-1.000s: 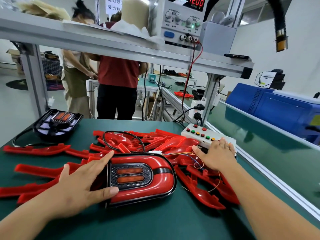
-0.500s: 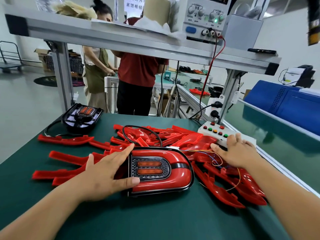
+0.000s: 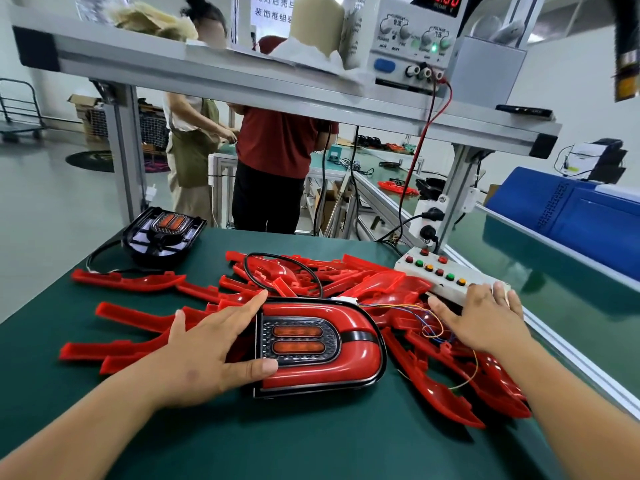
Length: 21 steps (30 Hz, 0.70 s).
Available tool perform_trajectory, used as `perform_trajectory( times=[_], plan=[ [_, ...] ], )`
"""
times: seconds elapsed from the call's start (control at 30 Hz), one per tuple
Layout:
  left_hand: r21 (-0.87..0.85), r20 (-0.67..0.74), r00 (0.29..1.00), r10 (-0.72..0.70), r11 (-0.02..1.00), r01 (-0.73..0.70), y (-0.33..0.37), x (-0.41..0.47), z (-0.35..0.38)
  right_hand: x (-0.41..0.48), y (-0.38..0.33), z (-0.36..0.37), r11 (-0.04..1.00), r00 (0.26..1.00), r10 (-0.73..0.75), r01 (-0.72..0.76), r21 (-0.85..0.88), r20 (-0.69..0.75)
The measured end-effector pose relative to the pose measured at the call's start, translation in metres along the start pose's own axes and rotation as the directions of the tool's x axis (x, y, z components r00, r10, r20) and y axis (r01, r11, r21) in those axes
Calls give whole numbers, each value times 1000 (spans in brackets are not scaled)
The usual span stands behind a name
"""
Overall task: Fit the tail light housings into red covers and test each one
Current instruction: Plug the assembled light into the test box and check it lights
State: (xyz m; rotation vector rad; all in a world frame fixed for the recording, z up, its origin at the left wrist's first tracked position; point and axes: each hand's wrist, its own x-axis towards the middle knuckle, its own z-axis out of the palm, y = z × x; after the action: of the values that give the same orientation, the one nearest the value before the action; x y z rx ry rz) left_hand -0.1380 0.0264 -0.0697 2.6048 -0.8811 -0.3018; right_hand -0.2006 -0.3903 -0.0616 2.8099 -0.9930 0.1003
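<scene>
A bare housing [image 3: 162,233] lies at the far left of the bench [image 3: 311,441]. My left hand [image 3: 207,344], fingers straight, braces the left end of the covered tail light [image 3: 349,351] mid-bench. My right hand [image 3: 481,318] rests flat, fingers spread, at the button box's [image 3: 446,277] near edge.

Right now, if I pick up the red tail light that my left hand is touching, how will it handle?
The tail light looks like rigid moulded plastic, so it should lift as one stiff piece. Its glossy curved face may be slippery. The thin wires trailing from its far edge are floppy and will likely snag on the loose red covers.
</scene>
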Motion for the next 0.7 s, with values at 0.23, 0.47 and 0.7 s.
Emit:
perform_trajectory(
  times=[0.23,0.47,0.7],
  plan=[
    [0,6,1000,-10,1000,10,1,0,0,-1,-3,6,998,999,20,-22,59,28],
    [5,20,1000,-19,1000,19,4,-2,-2,-2,2,9,994,1000,11,-8,109,-28],
    [-20,8,1000,-5,1000,5,1,-1,-1,-1,-2,12,998,998,11,-7,67,-57]
  ],
)
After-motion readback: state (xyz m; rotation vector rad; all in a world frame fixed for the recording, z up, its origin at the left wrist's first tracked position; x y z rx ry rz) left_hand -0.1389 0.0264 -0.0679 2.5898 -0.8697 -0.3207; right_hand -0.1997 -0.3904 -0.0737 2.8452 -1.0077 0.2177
